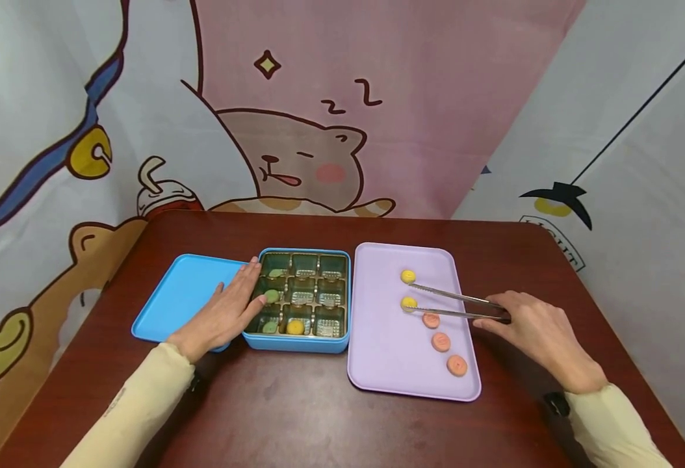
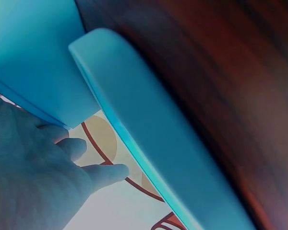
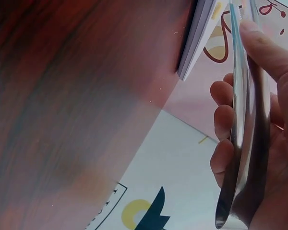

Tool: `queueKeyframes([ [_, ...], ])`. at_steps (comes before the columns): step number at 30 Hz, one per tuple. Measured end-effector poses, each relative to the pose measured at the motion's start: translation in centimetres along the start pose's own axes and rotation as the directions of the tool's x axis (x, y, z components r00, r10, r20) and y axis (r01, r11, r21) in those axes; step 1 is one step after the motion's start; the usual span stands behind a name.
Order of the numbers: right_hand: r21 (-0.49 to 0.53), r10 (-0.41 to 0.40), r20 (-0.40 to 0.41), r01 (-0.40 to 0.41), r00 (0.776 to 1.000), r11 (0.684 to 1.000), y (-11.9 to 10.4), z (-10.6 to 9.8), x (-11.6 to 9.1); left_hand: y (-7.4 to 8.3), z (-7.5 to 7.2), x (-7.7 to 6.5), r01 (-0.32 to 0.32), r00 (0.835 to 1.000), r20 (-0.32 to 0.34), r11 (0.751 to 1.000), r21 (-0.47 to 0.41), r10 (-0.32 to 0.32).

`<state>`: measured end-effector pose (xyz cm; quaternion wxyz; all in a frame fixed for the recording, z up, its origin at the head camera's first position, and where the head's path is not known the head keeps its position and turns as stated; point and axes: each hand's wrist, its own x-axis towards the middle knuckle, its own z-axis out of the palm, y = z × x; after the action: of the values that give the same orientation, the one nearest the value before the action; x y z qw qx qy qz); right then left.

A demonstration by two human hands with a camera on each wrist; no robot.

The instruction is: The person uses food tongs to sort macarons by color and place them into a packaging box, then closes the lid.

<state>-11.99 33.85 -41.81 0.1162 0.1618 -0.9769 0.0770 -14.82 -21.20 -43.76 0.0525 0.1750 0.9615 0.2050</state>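
My right hand grips metal tongs, thumb on one side and curled fingers on the other. The tongs' arms are spread over the lilac tray. One tip lies just below the upper yellow round piece; the other overlaps the lower yellow piece. Three pink round pieces trail toward the tray's front right. My left hand rests with extended fingers along the left rim of the blue box. Its divided insert holds green pieces in the left column and a yellow piece front middle.
A blue lid lies on the brown table left of the box, partly under my left hand and forearm. The box and tray stand side by side, almost touching. A printed cloth hangs behind the table.
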Motion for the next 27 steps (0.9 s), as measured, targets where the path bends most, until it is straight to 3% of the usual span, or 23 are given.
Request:
queueKeyframes([
  [7, -0.013, 0.004, -0.035, -0.004, 0.999, 1.0, 0.5, 0.0, 0.0, 0.1, -0.1, 0.1, 0.005, 1.0, 0.009, 1.0, 0.003, -0.005],
  [21, 0.039, 0.0, 0.049, -0.002, 0.999, 0.999, 1.0, 0.4, 0.6, 0.1, -0.2, 0.2, -0.005, 1.0, 0.003, 1.0, 0.001, 0.005],
  [27, 0.037, -0.001, 0.048, -0.001, 0.999, 0.999, 1.1, 0.7, 0.6, 0.3, -0.1, 0.1, 0.011, 1.0, 0.007, 1.0, 0.011, -0.011],
])
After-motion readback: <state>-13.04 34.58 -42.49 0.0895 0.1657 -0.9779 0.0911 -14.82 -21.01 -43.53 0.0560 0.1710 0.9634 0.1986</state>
